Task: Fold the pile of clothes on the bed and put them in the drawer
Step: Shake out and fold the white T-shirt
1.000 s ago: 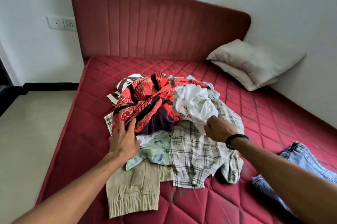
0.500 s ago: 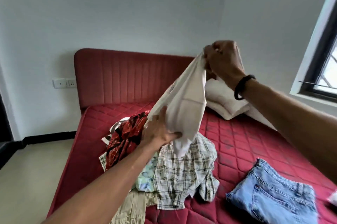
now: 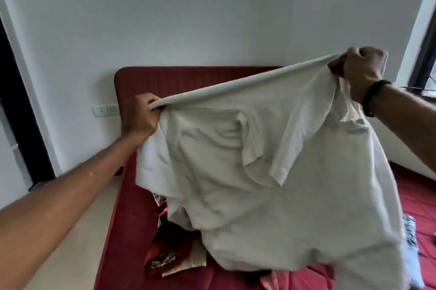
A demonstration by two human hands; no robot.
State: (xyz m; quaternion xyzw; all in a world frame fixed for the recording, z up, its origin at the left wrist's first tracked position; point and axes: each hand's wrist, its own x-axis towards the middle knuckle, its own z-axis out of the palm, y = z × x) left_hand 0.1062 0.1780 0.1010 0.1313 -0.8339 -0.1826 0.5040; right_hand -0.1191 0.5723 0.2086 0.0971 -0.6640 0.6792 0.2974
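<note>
Head view: I gripped the white shirt (image 3: 271,171) by its stretched edge in my clenched left hand (image 3: 139,119) and right hand (image 3: 361,70), spreading it above the bed (image 3: 132,230) for folding.

A: Views? 
B: One. Head camera, wide-angle, facing forward and down over the bed (image 3: 132,214) toward the headboard (image 3: 188,79) and wall (image 3: 188,18).
A: Range? 
B: Close; a held-up shirt (image 3: 271,171) fills most of the frame.
</note>
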